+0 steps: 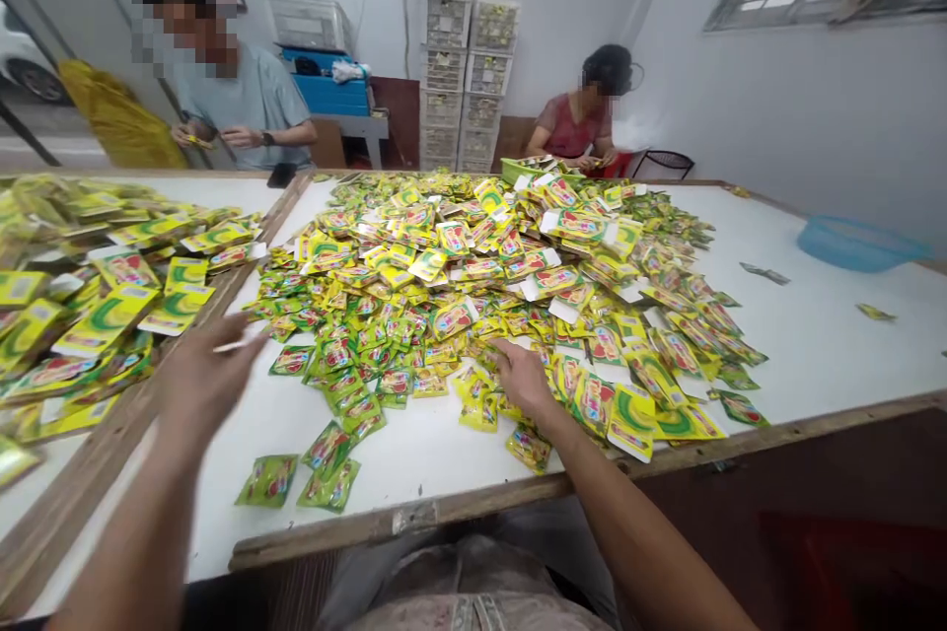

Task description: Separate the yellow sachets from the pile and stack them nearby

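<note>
My left hand [203, 370] is over the table's wooden divider, at the left of the pile, smeared by motion. A pale streak shows between its thumb and fingers; whether it is a held thing or the tabletop behind I cannot make out. At the pile's front edge, my right hand [525, 377] has its fingers bent together on a small yellow packet [497, 347], partly hidden by them. Small green packets [344, 360] lie between my hands, a few loose near the front edge [267, 481]. Yellow-green cardboard boxes with white flaps [592, 399] lie right of my right hand.
Another heap of yellow boxes [110, 301] covers the left table section. A blue basin [862, 243] stands at the far right. Across the table sit two people [258, 99] [573, 123], handling small things. Stacked clear bins [446, 49] stand behind, and a phone [281, 175] lies at the far edge.
</note>
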`<state>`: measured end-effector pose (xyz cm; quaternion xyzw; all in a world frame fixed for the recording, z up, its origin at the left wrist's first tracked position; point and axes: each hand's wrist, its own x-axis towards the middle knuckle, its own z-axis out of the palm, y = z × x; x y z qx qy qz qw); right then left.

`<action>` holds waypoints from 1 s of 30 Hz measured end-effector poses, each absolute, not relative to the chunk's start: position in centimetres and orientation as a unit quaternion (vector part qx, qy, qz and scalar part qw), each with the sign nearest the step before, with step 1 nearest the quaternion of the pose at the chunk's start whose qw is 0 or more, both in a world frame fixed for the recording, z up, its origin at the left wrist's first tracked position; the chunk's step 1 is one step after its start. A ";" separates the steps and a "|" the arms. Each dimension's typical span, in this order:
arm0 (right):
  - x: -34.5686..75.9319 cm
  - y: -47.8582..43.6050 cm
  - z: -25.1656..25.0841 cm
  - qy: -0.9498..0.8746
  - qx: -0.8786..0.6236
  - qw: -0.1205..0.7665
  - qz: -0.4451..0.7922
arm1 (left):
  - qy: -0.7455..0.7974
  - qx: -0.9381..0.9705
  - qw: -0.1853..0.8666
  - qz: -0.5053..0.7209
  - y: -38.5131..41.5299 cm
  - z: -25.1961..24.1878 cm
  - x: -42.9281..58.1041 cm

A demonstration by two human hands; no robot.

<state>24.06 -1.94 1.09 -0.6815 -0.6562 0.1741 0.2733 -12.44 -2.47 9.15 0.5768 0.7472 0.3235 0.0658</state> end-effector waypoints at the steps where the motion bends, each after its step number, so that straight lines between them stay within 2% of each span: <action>1: 23.4 -2.2 1.4 -0.659 -0.663 0.298 0.196 | 0.720 0.590 0.133 0.342 -2.2 8.5 -9.7; 5: 21.5 -3.1 1.9 -0.675 -0.549 0.352 0.345 | 0.514 0.677 0.414 0.325 -1.2 5.7 -0.3; 7: 21.0 -3.5 1.6 -0.662 -0.526 0.371 0.383 | 0.439 0.676 0.502 0.313 -1.0 4.1 2.6; 10: 20.8 -3.9 0.7 -0.613 -0.565 0.414 0.365 | 0.435 0.612 0.579 0.317 -1.1 2.0 4.2; 13: 20.8 -4.4 0.0 -0.566 -0.602 0.436 0.357 | 0.453 0.542 0.627 0.329 -1.3 0.8 4.1; 20: 20.6 -4.3 0.7 -0.468 -0.556 0.470 0.502 | 0.451 0.466 0.673 0.356 -1.7 0.8 3.9; 25: 20.2 -3.3 1.1 -0.516 -0.555 0.500 0.419 | 0.385 0.441 0.733 0.347 -2.0 1.4 4.0; 30: 19.9 -2.9 1.1 -0.553 -0.552 0.480 0.398 | 0.420 0.486 0.665 0.380 -2.1 1.6 3.6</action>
